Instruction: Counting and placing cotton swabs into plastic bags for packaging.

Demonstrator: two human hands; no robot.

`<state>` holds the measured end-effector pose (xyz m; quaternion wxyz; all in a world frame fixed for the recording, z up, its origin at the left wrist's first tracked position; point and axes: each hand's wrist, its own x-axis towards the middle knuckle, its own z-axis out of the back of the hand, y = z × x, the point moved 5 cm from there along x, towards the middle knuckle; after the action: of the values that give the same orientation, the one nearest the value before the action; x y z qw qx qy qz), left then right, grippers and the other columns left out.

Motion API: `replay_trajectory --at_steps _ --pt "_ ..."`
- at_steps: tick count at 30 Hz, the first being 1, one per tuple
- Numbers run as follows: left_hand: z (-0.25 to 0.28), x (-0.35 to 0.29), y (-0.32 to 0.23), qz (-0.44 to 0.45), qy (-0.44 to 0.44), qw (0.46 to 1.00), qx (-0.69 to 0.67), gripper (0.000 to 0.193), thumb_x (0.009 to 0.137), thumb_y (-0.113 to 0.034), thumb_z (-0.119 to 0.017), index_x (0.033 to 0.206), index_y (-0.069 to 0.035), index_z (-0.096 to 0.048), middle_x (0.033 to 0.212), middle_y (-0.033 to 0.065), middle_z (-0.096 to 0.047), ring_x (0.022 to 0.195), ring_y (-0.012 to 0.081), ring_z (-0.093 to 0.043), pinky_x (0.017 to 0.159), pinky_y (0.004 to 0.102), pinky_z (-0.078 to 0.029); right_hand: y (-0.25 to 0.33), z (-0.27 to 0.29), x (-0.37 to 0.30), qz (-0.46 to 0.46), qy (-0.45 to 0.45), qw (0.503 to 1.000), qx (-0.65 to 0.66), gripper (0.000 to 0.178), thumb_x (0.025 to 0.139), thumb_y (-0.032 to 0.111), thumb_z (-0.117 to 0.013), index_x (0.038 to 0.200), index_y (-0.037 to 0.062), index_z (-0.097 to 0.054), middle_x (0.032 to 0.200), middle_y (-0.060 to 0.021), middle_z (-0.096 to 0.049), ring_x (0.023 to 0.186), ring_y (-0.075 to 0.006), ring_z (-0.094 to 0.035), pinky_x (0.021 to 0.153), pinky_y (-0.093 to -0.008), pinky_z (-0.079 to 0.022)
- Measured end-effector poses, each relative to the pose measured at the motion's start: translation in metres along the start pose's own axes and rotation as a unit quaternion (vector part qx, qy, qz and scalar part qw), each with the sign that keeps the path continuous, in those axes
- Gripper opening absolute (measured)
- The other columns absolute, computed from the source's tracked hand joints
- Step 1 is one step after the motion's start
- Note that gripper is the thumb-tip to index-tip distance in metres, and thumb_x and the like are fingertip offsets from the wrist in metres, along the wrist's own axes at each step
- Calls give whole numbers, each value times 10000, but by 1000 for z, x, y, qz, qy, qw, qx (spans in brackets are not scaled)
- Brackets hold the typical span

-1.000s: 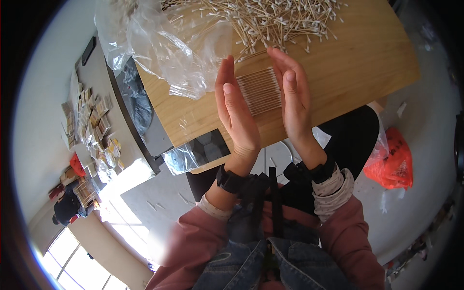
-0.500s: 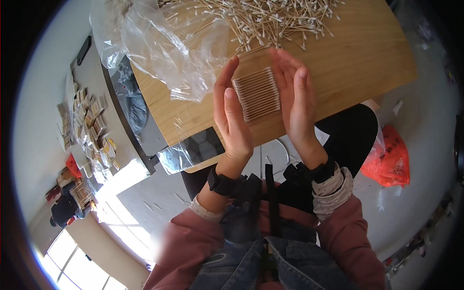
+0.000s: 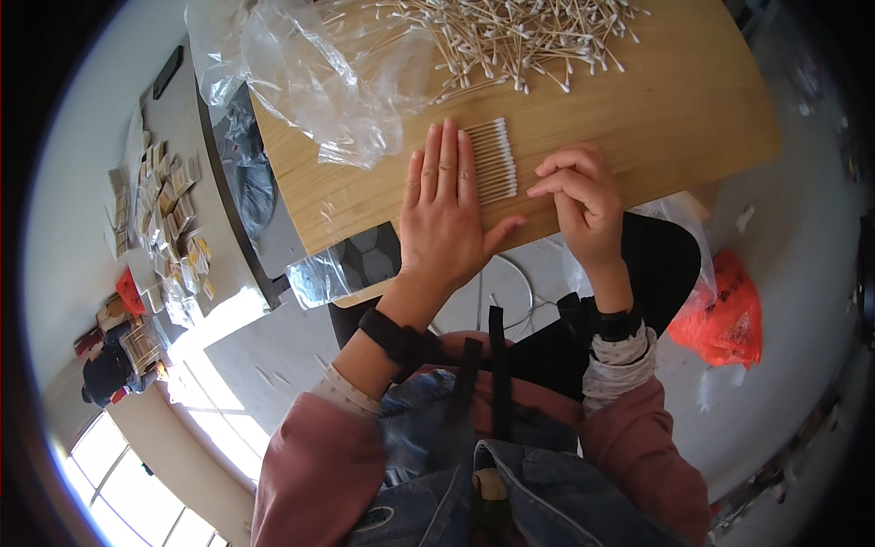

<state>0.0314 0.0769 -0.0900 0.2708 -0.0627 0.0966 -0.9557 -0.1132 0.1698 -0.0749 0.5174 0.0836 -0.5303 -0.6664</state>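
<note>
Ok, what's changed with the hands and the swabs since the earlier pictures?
The left hand has turned palm down, flat over the left part of the swab row. The right hand has drawn off rightward and curled. The loose swab pile and clear plastic bag look unchanged.

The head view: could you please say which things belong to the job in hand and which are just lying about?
In use: row of cotton swabs, left hand flat over part of it, right hand beside it; wooden table; probably the loose swab pile.

Seemingly just lying about: red bag on the floor; dark flat object at upper left; perhaps the clear plastic bag.
</note>
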Motion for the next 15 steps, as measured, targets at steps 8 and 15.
replay_trajectory --at_steps 8,15 --pt "0 0 1 1 5 1000 -3 1069 901 -684 -534 1557 113 -257 1657 259 -228 1565 378 -173 1267 476 -155 3 -9 7 42 22 998 -47 175 722 -84 -652 723 81 -708 884 -32 -655 896 -264 -607 765 -372 -490" --pt "2 1 0 2 2 1000 -1 1054 912 -684 -524 1547 118 -274 1654 264 -232 1564 376 -175 1265 475 -165 4 -8 7 38 49 996 -60 184 719 -78 -659 729 96 -718 893 -20 -661 925 -262 -603 801 -372 -481"
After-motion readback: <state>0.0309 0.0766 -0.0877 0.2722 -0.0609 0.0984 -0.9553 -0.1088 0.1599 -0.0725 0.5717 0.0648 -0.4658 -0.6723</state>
